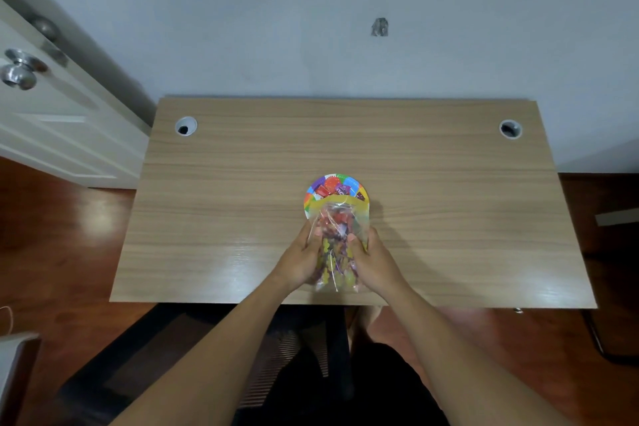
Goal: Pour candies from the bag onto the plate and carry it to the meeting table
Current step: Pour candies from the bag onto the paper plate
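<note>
A clear plastic candy bag (337, 239) with a yellow band at its mouth is tipped forward, its open end resting over a small colourful paper plate (313, 195) on the wooden desk. Several wrapped candies (333, 188) lie on the far half of the plate; more fill the bag. My left hand (301, 261) grips the bag's left side and my right hand (368, 259) grips its right side, both near the bag's rear end. The bag covers the plate's near half.
The wooden desk (449, 218) stands against a pale wall, with cable holes at back left (186, 125) and back right (510, 129). A white door with a metal knob (20, 71) is at left. A dark chair sits below the desk's front edge.
</note>
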